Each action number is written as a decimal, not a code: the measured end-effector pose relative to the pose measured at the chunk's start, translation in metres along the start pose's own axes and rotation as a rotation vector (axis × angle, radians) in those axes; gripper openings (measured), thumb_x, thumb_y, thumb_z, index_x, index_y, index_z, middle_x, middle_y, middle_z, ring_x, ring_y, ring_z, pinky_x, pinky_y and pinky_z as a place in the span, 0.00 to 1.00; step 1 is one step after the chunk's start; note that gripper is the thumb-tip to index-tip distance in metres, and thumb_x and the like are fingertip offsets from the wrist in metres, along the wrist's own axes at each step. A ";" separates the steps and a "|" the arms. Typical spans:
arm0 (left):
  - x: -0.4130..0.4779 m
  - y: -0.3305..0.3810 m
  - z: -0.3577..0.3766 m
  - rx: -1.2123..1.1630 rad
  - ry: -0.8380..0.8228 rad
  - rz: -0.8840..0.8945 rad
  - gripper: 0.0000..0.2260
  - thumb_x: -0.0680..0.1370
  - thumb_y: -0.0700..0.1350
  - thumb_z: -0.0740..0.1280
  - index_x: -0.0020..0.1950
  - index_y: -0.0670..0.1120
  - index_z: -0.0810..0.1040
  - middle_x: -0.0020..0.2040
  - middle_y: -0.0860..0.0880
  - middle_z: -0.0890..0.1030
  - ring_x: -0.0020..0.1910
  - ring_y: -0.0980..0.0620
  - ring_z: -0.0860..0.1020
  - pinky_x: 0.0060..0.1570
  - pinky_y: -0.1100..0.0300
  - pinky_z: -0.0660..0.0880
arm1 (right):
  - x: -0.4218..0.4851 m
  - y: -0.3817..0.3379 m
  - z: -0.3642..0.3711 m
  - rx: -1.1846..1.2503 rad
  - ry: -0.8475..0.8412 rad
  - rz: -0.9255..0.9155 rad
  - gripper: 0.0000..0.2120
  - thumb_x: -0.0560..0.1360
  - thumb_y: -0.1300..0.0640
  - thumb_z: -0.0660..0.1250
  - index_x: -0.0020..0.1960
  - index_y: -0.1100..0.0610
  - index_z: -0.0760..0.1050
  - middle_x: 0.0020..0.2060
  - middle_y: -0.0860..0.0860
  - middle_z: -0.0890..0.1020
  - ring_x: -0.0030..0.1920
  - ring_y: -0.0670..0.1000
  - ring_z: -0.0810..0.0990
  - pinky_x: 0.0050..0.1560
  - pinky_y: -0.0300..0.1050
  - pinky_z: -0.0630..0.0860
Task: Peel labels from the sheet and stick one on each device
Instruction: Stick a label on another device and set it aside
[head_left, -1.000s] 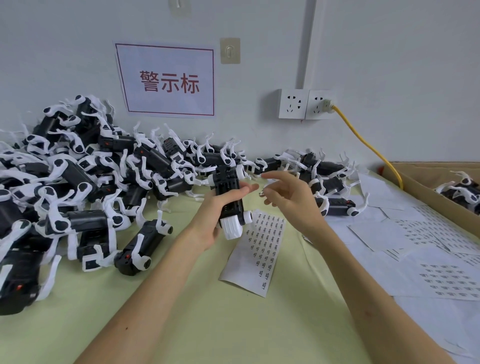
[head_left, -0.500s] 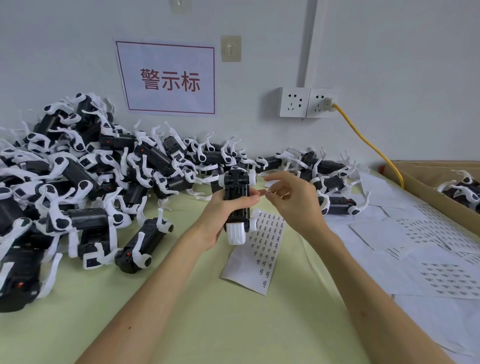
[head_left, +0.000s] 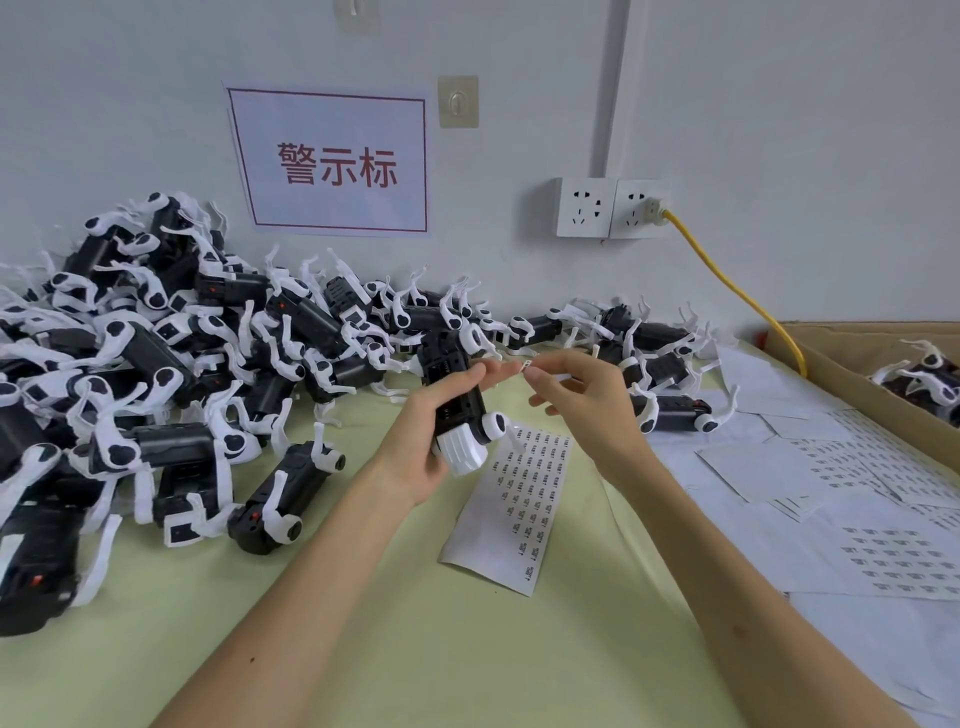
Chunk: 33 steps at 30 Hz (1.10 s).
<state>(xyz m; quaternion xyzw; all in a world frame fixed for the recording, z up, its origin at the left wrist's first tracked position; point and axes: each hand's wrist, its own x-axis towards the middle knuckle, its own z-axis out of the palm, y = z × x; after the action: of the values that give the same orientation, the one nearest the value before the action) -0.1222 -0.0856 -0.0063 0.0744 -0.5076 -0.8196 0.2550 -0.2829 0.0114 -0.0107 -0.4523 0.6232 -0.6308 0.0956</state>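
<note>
The left hand (head_left: 413, 452) grips one black-and-white device (head_left: 465, 410), fingers curled round its body, and holds it tilted in the air just above the top edge of the label sheet (head_left: 524, 514). The right hand (head_left: 587, 410) is raised over the same top edge, its thumb and forefinger pinching a small label (head_left: 525, 367) that sits just beside the left fingertips and close to the device, not yet on it. The label sheet lies flat on the yellow-green table (head_left: 467, 649). Left of the sheet a big pile of devices (head_left: 156, 389) reaches back to the wall. Right of the sheet lie more white sheets (head_left: 831, 493), and beyond them a cardboard box (head_left: 841, 379) holds further devices. A yellow cable (head_left: 737, 296) runs from a wall socket (head_left: 639, 208) behind the sheet.
</note>
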 end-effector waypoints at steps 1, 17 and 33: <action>0.000 -0.001 0.001 -0.008 -0.005 -0.004 0.08 0.76 0.49 0.69 0.53 0.48 0.79 0.66 0.50 0.82 0.41 0.59 0.83 0.40 0.64 0.78 | -0.001 0.000 0.002 -0.006 0.006 -0.010 0.02 0.78 0.56 0.73 0.47 0.49 0.83 0.44 0.42 0.85 0.39 0.47 0.86 0.39 0.39 0.79; 0.004 -0.003 0.001 -0.074 0.070 0.004 0.23 0.78 0.68 0.61 0.54 0.48 0.79 0.65 0.45 0.83 0.43 0.50 0.83 0.37 0.59 0.78 | -0.007 -0.009 0.010 0.099 0.066 0.021 0.04 0.78 0.57 0.73 0.44 0.54 0.83 0.42 0.44 0.86 0.34 0.43 0.80 0.38 0.38 0.78; 0.017 -0.014 -0.012 -0.057 0.339 0.050 0.24 0.74 0.69 0.64 0.41 0.50 0.86 0.44 0.50 0.85 0.42 0.52 0.82 0.47 0.53 0.80 | -0.014 -0.017 0.018 0.387 -0.097 0.161 0.08 0.80 0.56 0.69 0.43 0.54 0.81 0.37 0.48 0.81 0.34 0.46 0.76 0.46 0.43 0.74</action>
<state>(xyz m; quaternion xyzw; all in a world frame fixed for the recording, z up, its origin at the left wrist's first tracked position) -0.1366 -0.0984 -0.0221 0.1916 -0.4356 -0.8028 0.3592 -0.2554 0.0115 -0.0056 -0.4039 0.5193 -0.7065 0.2607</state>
